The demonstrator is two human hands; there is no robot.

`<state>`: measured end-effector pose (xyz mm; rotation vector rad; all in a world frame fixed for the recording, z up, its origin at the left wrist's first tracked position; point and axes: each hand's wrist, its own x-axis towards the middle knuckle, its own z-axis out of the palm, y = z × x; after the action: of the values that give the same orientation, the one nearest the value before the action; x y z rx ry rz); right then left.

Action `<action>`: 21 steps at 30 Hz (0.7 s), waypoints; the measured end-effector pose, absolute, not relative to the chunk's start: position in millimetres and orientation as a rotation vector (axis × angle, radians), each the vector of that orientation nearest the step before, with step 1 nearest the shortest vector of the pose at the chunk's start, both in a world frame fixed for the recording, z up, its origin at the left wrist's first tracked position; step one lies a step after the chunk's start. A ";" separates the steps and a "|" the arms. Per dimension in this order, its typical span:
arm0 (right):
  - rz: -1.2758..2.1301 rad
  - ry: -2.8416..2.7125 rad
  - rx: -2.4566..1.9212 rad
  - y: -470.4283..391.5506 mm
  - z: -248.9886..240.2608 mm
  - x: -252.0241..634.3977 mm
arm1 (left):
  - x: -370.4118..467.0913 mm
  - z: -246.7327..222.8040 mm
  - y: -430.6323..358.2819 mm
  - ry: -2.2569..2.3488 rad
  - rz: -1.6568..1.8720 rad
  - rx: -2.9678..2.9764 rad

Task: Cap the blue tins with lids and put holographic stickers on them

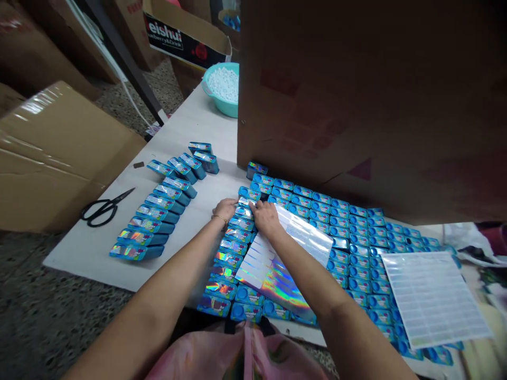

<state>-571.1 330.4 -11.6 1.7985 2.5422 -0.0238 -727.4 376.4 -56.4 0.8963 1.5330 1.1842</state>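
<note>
My left hand (225, 210) rests against the left side of a blue tin (249, 193) in the leftmost column, fingers closed on its edge. My right hand (266, 217), fingers pinched together, is at the right end of a shiny sticker (246, 202) on a tin top in the same column. Its fingertips partly hide the sticker's end. Under my right wrist, a sheet of holographic stickers (259, 258) lies on the rows of tins. Nearer tins in this column carry rainbow-shining strips on their upward sides.
Several more tins (152, 212) stand in a line on the white table (186, 253) at left, by black scissors (103, 208). A large carton (356, 105) rises behind the rows. Another sticker sheet (435, 298) lies at right. A turquoise basin (225, 105) holds white pieces.
</note>
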 end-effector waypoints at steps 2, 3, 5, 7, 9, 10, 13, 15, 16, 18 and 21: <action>-0.114 2.576 1.889 328.5 -9.7 -551.0 | -736.7 -47.1 373.2 1.550 1.157 1.030; -0.142 2.594 1.986 325.2 -8.0 -535.8 | -741.9 -42.8 368.5 1.552 1.162 1.057; -0.135 2.627 2.239 314.0 -4.1 -498.5 | -751.0 -36.4 349.6 1.552 1.144 1.190; -0.086 2.675 2.445 299.8 -0.3 -459.5 | -755.0 -32.4 319.2 1.488 1.048 1.424; -0.070 2.684 2.598 287.2 2.2 -425.4 | -752.9 -28.8 284.0 1.362 0.928 1.691; -0.075 2.620 2.683 282.0 2.6 -410.9 | -749.9 -26.7 267.4 1.328 0.915 1.777; -0.139 2.076 2.932 268.4 -1.5 -376.4 | -736.5 -20.3 230.7 1.338 0.930 1.866; -0.193 1.751 2.948 259.8 -8.5 -359.6 | -725.4 -18.0 216.2 1.294 0.849 1.745; -0.197 1.673 2.936 256.3 -12.5 -352.8 | -719.3 -17.8 210.5 1.250 0.785 1.657; -0.154 1.646 2.940 251.9 -19.4 -341.6 | -706.6 -19.2 200.4 1.161 0.665 1.502; -0.274 1.741 3.101 251.6 -19.8 -327.3 | -688.9 -23.8 188.1 1.074 0.590 1.410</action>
<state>-327.3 251.6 -19.8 3.1010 1.7411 -0.2737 -688.9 188.1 -23.8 1.4100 1.0737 0.5897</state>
